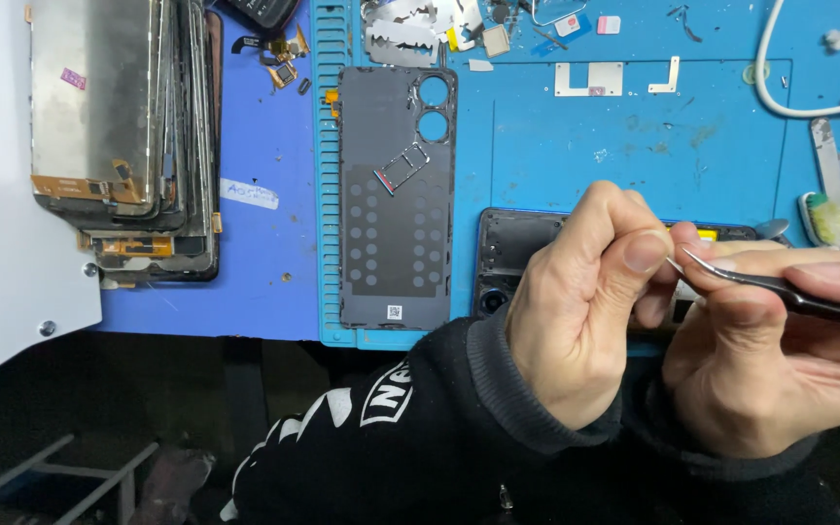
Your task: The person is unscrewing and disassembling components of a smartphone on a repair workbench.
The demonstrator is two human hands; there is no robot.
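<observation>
Blue mat point(634, 146) carries opened phone point(517, 253), partly hidden under both hands; left hand point(576, 311) pinches thumb to fingertips, what it grips can't tell; right hand point(780, 360) clamps fingers on tweezers point(780, 287), tips at left thumb; back cover point(396, 194) just left of phone.
</observation>
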